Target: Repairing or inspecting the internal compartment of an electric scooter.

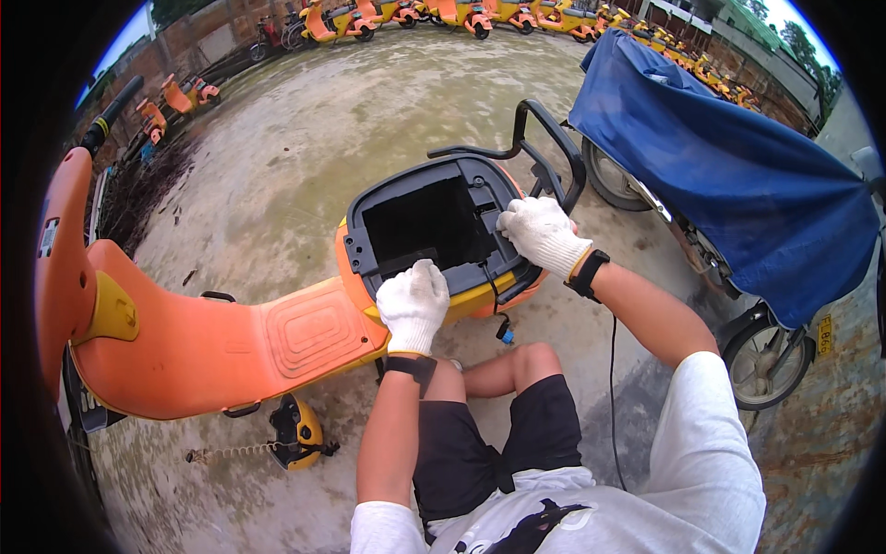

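Note:
An orange and yellow electric scooter [208, 342] stands before me, its dark storage compartment [411, 226] uncovered. My left hand [413, 297], in a white knit glove, is closed at the compartment's near left rim; what its fingers grip, if anything, is hidden. My right hand [543, 231], gloved the same way, is curled closed at the right rim, below the black rear rack [565, 152]. Whatever lies between those fingers does not show either. A black cable with a blue connector [505, 332] hangs over the near side of the compartment.
A yellow and black helmet [297, 432] with a coiled cord rests on the concrete beside the scooter. At right, a blue cover [711, 162] drapes over a parked motorbike. Rows of orange and yellow scooters [461, 14] line the far wall. My knees are close under the compartment.

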`<act>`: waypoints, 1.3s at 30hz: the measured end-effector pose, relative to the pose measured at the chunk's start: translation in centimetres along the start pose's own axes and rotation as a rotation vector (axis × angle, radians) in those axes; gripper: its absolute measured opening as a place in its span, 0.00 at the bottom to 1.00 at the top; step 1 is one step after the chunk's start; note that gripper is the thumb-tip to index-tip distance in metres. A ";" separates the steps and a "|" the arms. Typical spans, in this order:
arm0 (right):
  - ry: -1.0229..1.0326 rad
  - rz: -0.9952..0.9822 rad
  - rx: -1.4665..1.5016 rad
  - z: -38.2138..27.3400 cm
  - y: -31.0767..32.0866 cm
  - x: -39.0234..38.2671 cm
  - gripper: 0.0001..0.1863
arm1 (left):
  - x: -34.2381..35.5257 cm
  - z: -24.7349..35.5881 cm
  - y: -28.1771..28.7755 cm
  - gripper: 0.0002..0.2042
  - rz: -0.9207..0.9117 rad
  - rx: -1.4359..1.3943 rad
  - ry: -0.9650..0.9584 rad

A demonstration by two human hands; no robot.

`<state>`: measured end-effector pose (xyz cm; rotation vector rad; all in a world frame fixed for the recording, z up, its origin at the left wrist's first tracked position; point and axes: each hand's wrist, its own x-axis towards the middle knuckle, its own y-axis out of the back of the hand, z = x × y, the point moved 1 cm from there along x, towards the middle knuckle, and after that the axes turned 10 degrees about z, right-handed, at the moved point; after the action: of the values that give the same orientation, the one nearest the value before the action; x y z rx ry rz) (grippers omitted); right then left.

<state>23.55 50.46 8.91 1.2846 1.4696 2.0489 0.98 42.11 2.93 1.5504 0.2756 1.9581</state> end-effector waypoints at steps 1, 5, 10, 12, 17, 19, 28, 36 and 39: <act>-0.018 -0.091 -0.049 -0.4 0.3 0.4 0.08 | 0.0 0.0 0.0 0.08 -0.015 0.001 0.011; -0.062 -0.225 -0.104 -2.0 1.4 1.5 0.07 | 0.0 0.0 0.4 0.08 -0.049 0.020 0.027; -0.010 -0.099 0.011 0.2 0.4 0.3 0.12 | -0.4 0.2 0.0 0.08 -0.028 -0.003 0.006; -0.035 -0.124 0.015 0.0 0.7 0.8 0.12 | -0.5 0.1 0.1 0.07 -0.042 0.010 0.028; -0.127 -0.042 0.222 0.6 0.8 0.4 0.10 | -0.4 -0.1 0.2 0.08 -0.053 0.008 0.034; -0.105 0.090 0.362 0.7 0.9 0.0 0.08 | -0.3 0.0 0.2 0.08 -0.058 0.001 0.035; -0.014 -0.087 0.207 1.1 0.8 0.8 0.09 | -0.4 0.0 0.2 0.10 -0.123 0.020 0.070; -0.050 -0.096 -0.009 -0.7 0.6 1.2 0.13 | -0.2 -0.1 0.2 0.09 -0.089 0.012 0.052; -0.065 -0.109 0.098 0.0 1.4 1.2 0.10 | 0.1 0.3 0.3 0.11 -0.179 0.014 0.094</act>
<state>23.22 50.64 10.68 1.2657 1.5918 1.8698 1.13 41.82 3.24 1.3936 0.4525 1.8945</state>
